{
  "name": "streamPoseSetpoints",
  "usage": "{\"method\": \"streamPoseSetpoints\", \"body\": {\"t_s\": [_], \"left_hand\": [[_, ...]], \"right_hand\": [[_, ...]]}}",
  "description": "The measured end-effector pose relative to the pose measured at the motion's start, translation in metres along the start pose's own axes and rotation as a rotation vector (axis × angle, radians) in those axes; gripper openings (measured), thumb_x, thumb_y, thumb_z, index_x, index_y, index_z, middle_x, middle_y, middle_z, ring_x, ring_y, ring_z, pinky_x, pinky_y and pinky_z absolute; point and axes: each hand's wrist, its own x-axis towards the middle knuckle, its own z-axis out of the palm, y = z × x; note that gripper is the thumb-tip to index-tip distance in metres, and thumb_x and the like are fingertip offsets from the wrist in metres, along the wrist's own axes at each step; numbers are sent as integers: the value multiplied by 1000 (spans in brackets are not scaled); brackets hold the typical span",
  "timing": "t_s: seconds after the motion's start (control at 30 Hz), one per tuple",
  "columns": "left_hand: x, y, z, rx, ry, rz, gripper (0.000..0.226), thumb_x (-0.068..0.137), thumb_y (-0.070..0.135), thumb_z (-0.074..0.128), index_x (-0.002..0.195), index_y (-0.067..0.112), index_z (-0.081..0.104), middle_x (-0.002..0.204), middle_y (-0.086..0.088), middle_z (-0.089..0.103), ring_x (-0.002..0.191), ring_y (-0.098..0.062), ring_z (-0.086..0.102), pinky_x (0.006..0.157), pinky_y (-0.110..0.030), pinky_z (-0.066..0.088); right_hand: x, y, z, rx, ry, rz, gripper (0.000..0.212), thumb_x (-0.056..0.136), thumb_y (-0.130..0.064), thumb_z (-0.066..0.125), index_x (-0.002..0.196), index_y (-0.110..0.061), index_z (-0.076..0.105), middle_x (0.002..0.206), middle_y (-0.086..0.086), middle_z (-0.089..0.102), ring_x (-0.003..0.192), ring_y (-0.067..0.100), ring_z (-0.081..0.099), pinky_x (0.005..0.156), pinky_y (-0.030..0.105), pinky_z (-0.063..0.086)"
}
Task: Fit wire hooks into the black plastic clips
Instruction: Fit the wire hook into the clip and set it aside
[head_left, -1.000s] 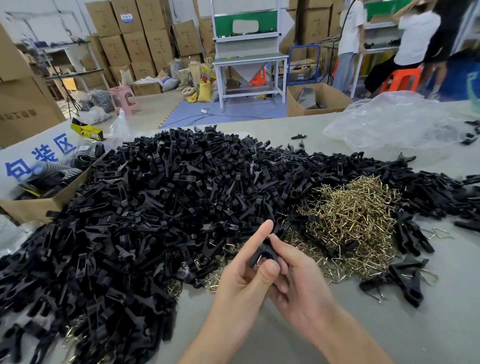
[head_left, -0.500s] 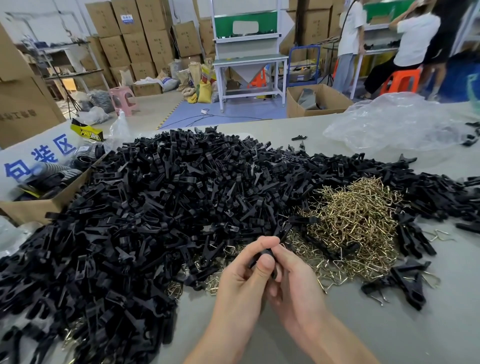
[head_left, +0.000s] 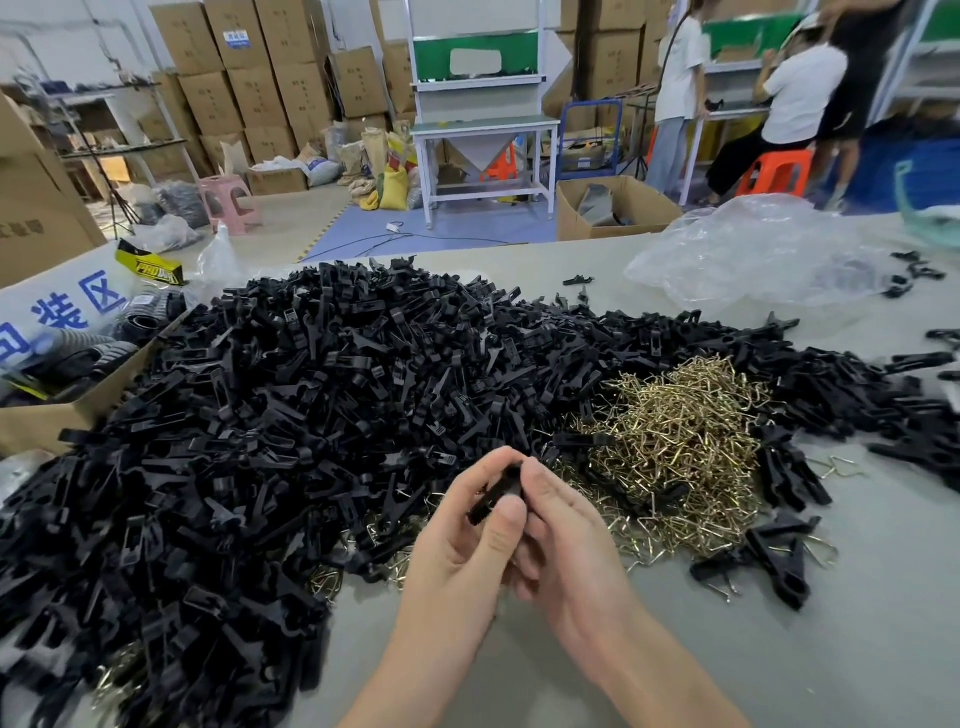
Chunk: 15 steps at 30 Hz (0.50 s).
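A big heap of black plastic clips (head_left: 291, 415) covers the left and middle of the grey table (head_left: 857, 649). To its right lies a pile of brass wire hooks (head_left: 680, 447). In front of both piles my left hand (head_left: 462, 551) and my right hand (head_left: 566, 545) meet. Together they pinch one black clip (head_left: 493, 493) between thumbs and fingertips. Most of that clip is hidden by my fingers, and I cannot tell whether a hook sits in it.
A few clips with hooks fitted (head_left: 774, 561) lie right of the hands. A cardboard box (head_left: 47, 421) stands at the table's left edge, a clear plastic bag (head_left: 753, 260) at the back right. People work at benches beyond the table.
Both hands closed tighter round the clip and turned it. The clip now sticks out slanting between my left thumb and right fingers. The piles have not moved.
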Motion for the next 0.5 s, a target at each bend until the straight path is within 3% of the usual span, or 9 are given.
{"method": "streamPoseSetpoints", "body": {"t_s": [0.07,0.17,0.3,0.4,0.5], "left_hand": [[-5,0,3,88,18,48,47,82,52,72,126,42,61,80,-5,73,62,-16,63,54,-28,50],[-12,2,8,149,114,49,34,86,46,70,118,47,61,94,-2,76,71,-13,70,57,-24,54],[-15,9,18,288,199,36,36,79,46,65,113,36,60,89,-6,68,79,-30,67,67,-47,59],[-13,16,38,403,128,46,21,91,29,67,111,35,63,85,-3,67,69,-15,64,60,-31,58],[-7,25,71,512,12,78,25,92,30,67,116,34,61,95,2,69,75,-8,63,65,-20,52]], "right_hand": [[-4,-4,-1,-97,-44,-49,27,92,-48,58,103,-29,75,62,1,62,45,11,47,40,20,35],[-9,-7,-2,-225,-41,-121,25,95,-45,58,110,-32,72,86,6,70,69,15,67,50,21,48],[-18,-15,-9,-342,84,-314,23,93,-40,60,108,-29,73,97,-13,75,90,0,69,74,13,51],[-28,-30,-30,-416,136,-394,15,99,-33,61,108,-33,72,104,-18,73,95,-2,67,79,11,49],[-43,-53,-58,-427,213,-454,14,98,-32,62,107,-34,72,98,-12,74,86,0,65,76,16,52]]}}
